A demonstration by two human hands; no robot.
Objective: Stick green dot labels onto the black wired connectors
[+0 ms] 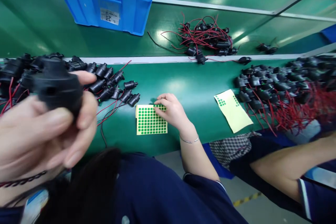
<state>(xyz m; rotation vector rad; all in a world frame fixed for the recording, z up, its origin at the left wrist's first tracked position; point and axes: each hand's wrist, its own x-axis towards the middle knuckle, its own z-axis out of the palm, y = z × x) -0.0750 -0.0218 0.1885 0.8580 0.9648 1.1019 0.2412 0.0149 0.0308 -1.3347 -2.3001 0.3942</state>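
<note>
We see left hand (39, 129) gripping black connector (56, 85) near camera; right hand (170, 108), fingers loosely curled, touching green-dot sticker sheet (151, 120) on desk (194, 84).

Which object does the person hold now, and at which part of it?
The left hand grips a black plastic part around its rounded body. The right hand holds nothing; its fingertips rest on the sheet of green dot stickers.

Black connector (56, 85), red wires (202, 35), green table (194, 84), blue crate (110, 0), yellow sheet (151, 120) patterned with rows of green dots
</note>
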